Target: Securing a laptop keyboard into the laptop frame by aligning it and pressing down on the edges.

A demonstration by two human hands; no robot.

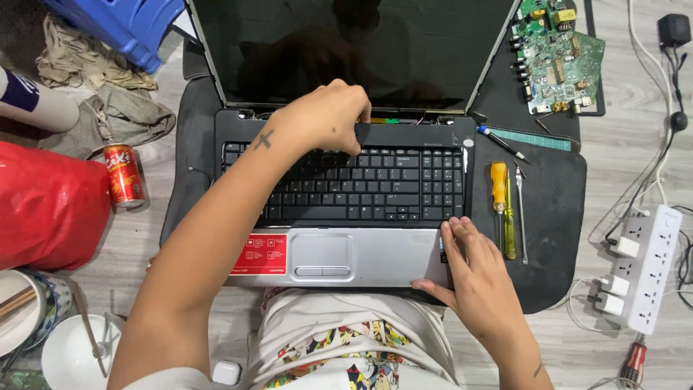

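Laptop (346, 188) sat mid-frame on black mat (556, 217). Left hand (325, 119) fingers curled, pressing the strip above the keyboard; right hand (476, 271) fingers flat, steadying lower-right corner. Strip judged thin, brittle plastic; lift at edge

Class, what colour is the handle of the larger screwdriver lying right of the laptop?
Yellow-orange handle, seen clearly in the head view.
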